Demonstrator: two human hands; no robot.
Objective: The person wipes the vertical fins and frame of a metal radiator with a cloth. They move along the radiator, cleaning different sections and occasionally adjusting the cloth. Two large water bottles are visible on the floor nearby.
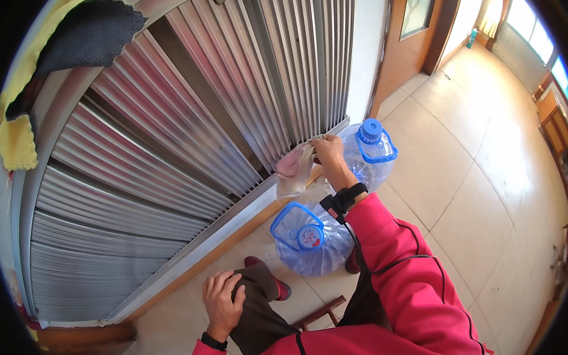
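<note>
My right hand [329, 152] grips a thin, whitish-pink rag [295, 167] at the bottom of a ribbed metal panel [207, 72]. The rag hangs from the fingers against the panel's lower edge. Just right of this hand stands a large clear plastic water jug [378, 170] with a blue cap and handle. Nearer to me, by my feet, sits a second clear jug [313, 261], its blue handle raised beside a cap that bears writing. My left hand [223, 297] rests on my knee and holds nothing.
A torn black and yellow padded sheet [84, 37] hangs at the upper left. Along the panel's base runs a white ledge with wooden trim [202, 265]. A wooden stool or frame [320, 312] shows below me. A wooden door [406, 53] and tiled floor [476, 187] lie right.
</note>
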